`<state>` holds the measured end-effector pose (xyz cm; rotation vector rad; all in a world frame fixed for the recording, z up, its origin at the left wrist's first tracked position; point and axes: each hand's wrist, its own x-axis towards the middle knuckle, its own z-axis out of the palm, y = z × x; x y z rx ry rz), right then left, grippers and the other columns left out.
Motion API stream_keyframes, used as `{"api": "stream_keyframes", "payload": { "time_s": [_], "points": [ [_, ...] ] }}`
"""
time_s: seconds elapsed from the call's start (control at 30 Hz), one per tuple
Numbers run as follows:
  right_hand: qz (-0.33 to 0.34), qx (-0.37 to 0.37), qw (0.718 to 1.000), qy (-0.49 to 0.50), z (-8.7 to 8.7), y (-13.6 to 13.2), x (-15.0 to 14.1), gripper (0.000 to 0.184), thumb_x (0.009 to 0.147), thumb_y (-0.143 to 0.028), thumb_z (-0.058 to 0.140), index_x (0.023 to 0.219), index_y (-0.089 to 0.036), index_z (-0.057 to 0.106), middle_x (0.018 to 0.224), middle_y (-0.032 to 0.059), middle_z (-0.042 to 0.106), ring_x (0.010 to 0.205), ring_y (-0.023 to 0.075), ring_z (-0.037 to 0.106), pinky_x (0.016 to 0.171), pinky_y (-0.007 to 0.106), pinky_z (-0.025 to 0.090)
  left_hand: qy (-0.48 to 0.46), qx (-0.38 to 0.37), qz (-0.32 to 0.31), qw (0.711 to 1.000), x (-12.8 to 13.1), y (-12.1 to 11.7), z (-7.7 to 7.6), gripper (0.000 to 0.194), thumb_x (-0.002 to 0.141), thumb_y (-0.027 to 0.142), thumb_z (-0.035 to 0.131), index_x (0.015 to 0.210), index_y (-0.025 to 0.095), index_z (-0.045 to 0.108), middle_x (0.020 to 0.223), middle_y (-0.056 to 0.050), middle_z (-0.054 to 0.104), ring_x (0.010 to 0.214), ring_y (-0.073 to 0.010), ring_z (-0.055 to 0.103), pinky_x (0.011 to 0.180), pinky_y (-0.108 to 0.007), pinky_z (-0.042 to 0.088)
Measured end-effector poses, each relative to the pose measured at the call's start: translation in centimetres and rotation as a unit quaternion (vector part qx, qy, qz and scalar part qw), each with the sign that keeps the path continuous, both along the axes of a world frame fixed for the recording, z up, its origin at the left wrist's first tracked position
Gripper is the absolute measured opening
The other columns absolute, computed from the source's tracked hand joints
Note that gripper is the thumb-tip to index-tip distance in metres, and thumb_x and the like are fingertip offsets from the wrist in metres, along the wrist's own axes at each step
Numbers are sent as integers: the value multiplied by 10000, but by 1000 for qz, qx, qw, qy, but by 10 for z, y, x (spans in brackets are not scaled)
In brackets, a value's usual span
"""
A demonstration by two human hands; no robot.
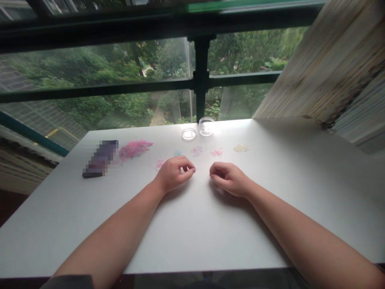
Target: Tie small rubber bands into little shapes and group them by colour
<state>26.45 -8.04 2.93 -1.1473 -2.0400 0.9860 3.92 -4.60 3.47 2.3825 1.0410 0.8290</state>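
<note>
My left hand (178, 172) is over the middle of the white table, its thumb and fingertips pinched together. My right hand (229, 178) is beside it, a short gap apart, with fingers curled inward. Whatever either hand may hold is hidden or too small to make out. Beyond them lie small groups of thin coloured loops, too small to tell whether clips or bands: a pink group (159, 164) beside my left hand, a blue group (177, 153), a purple group (197, 151), a red group (216, 152) and a yellow group (241, 148).
A larger mixed, mostly pink pile (135, 148) lies at the left, next to a dark, pixelated flat object (102, 158). A clear round container (206, 127) and a clear round lid (189, 134) are near the far edge, below the window. A curtain (300, 64) hangs at the right.
</note>
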Motion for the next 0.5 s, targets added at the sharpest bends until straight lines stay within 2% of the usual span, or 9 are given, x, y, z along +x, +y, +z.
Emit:
{"api": "stream_keyframes", "payload": {
  "time_s": [0.17, 0.27, 0.33, 0.5],
  "points": [
    [4, -9, 1000, -14, -2, 0, -1, 66, 772, -160, 469, 719, -188, 497, 614, -29, 474, 548, 99, 401, 520, 228, 341, 33, 94, 103, 990, -40, 31, 8, 154, 804, 241, 541, 785, 174, 678, 775, -31, 643, 664, -111, 569, 625, -219, 432],
    [3, -9, 1000, -9, -4, 2, -1, 67, 788, -184, 470, 727, -186, 499, 603, -31, 465, 546, 100, 399, 516, 227, 337, 52, 104, 156, 981, -58, 47, 9, 180, 805, 270, 533, 794, 167, 680, 777, -37, 650, 669, -120, 570, 624, -226, 438],
    [-1, -15, 1000, -4, -5, 4, -2, 68, 795, -200, 470, 740, -184, 506, 601, -32, 468, 544, 99, 401, 516, 226, 338, 79, 91, 152, 981, -64, 56, 10, 195, 806, 283, 525, 800, 169, 683, 797, -39, 655, 685, -122, 577, 642, -228, 443],
    [-4, -13, 1000, -7, -5, 4, -2, 78, 795, -213, 476, 742, -183, 525, 608, -29, 490, 549, 101, 416, 523, 229, 342, 210, 45, 79, 973, -64, 76, 10, 210, 796, 283, 512, 820, 187, 698, 838, -29, 653, 691, -121, 584, 680, -230, 441]
  ]
}}
